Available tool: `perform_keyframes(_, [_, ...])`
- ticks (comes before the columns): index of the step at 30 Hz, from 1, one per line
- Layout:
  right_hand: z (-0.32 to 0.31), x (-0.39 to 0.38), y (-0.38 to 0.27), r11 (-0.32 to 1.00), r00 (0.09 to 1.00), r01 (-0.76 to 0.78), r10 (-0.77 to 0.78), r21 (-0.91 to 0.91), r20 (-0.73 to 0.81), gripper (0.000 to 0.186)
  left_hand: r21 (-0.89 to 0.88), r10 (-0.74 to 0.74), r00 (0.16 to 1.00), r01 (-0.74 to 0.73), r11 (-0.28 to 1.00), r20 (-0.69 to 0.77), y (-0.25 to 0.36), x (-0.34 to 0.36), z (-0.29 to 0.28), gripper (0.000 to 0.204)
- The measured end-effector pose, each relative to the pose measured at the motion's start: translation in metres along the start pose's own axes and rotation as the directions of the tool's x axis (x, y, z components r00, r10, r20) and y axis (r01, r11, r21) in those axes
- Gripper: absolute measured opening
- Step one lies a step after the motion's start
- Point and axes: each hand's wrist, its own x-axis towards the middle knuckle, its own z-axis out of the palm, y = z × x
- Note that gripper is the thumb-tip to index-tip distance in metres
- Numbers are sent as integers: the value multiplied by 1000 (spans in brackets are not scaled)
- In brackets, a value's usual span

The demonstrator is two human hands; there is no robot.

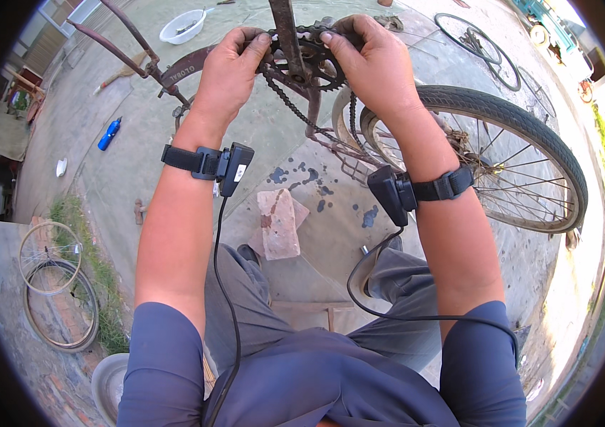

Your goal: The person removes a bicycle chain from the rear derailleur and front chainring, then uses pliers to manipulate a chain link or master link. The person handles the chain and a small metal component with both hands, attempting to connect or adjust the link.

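Both arms reach forward to the crank area of a rusty bicycle frame (286, 28). My left hand (233, 62) pinches the bicycle chain (287, 102) at the left side of the toothed chainring (329, 73), thumb against its edge. My right hand (372, 60) grips the chain at the chainring's upper right, its thumb laid over the top and its fingers partly hidden behind. Below the chainring the chain hangs in a slack loop and runs back toward the spoked wheel (562, 160) on the right. A crank arm or tube crosses in front of the chainring.
Bricks (279, 224) lie on the stained ground between my feet. A blue bottle (109, 134) is at left, a white basin (170, 30) at the far left. Loose wheels lie lower left (61, 346) and far right (510, 70). Cables hang from both wrist straps.
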Motion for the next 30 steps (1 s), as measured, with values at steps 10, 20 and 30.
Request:
perform_keyframes(10, [11,-18,15,995,996,37,-44,-94,-78,24,106,37,999,-36,994,-2,-12,8,-10,25])
perform_keyframes(20, [10,-12,10,991,987,101,-111,-91,-115,22,157,63,998,-60,986,-18,-12,8,-9,27])
perform_keyframes(30, [15,-34,5,997,991,67,-72,-45,-109,21,138,20,1000,-23,990,24,-33,-10,-16,27])
